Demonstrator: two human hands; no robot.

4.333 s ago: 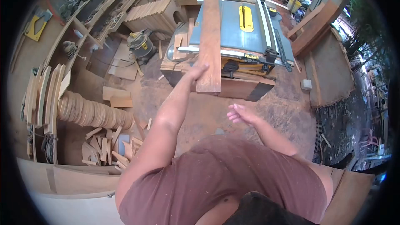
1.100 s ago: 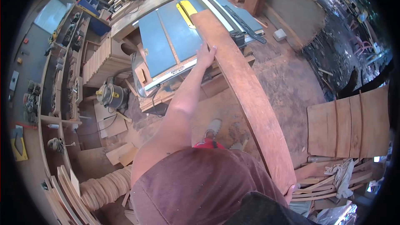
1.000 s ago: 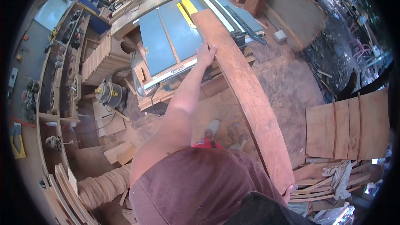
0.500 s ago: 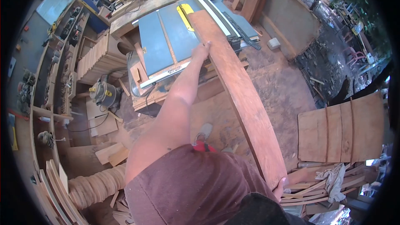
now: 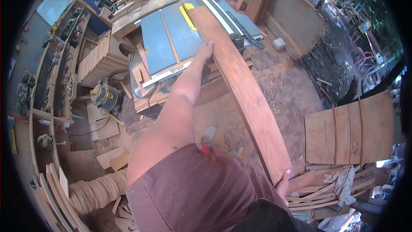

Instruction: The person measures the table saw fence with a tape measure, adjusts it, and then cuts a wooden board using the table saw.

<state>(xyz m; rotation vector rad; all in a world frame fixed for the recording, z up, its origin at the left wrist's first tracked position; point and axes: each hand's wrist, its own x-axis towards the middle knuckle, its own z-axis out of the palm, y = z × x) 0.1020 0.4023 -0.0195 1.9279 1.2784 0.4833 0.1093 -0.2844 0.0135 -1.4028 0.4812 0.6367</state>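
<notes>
Red-brown wood, and there we had it: the board cut a long slant from the upper middle of the frame down to the lower right. Up top, its far end was over the saw table, between the yellow plate and the fence. We saw the left hand, the nearer one to the table, at the board's left edge, thumb on the rim; the wood lay just to its right. The other fingers were tucked low, and we couldn't make out their tips. Down at lower right, we caught the right hand on the near end, thumb up at the corner, the rest hidden by the wood, with the board's long axis running up and left from that grip.
</notes>
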